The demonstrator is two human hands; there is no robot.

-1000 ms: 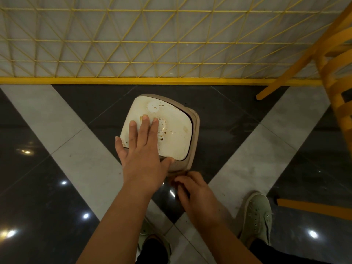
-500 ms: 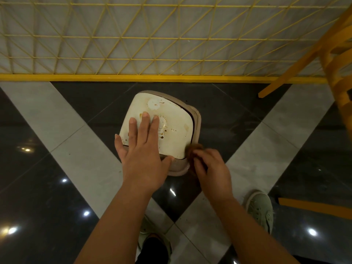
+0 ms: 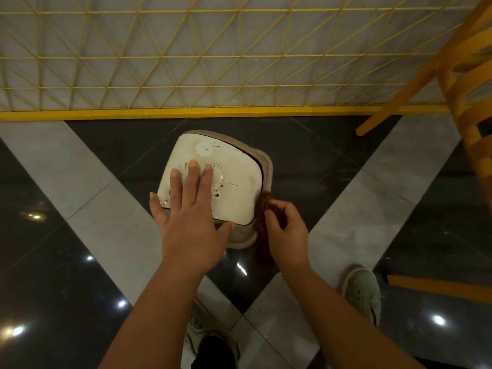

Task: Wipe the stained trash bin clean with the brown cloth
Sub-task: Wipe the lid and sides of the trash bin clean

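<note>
A cream trash bin (image 3: 237, 187) stands upside down on the floor, its flat bottom facing up with brown ring stains and spots on it. My left hand (image 3: 190, 209) lies flat on that surface, fingers straight, pressing it down. My right hand (image 3: 286, 233) grips the bunched brown cloth (image 3: 262, 217) and holds it against the bin's right side wall near the front corner. Part of the cloth hangs below my fingers.
A yellow wire grid fence (image 3: 186, 62) with a yellow base bar runs behind the bin. A yellow wooden chair (image 3: 468, 83) stands at the right, one leg close to the bin. My two pale shoes (image 3: 362, 291) are on the glossy dark and grey tiled floor.
My right hand came up from the floor in front of the bin with the brown cloth and moved to the bin's right side. My left hand stayed flat on top.
</note>
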